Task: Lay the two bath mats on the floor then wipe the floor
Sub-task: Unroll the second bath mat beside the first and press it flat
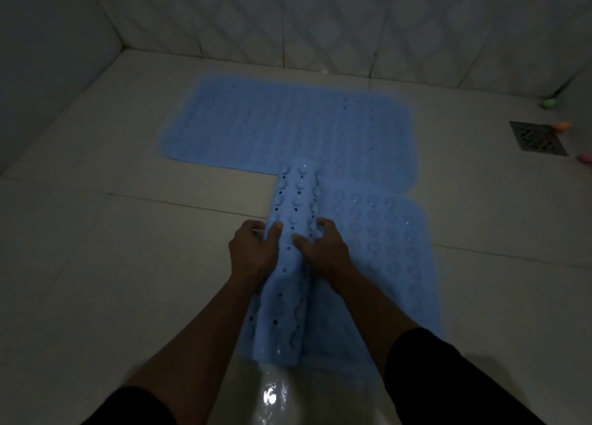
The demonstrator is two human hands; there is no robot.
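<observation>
One blue bath mat (282, 123) lies flat on the tiled floor near the back wall. A second blue mat (381, 242), with suction cups facing up, lies partly unrolled in front of it. Its left part is still a roll (294, 200) running toward me. My left hand (253, 251) grips the roll's left side, thumb on top. My right hand (320, 248) presses on the roll's right side with curled fingers.
Pale floor tiles (112, 264) surround the mats. A metal floor drain (538, 138) sits at the right, with small coloured objects (548, 103) near it. Tiled walls (320, 18) close the back and left. A wet, shiny patch (272, 392) lies near me.
</observation>
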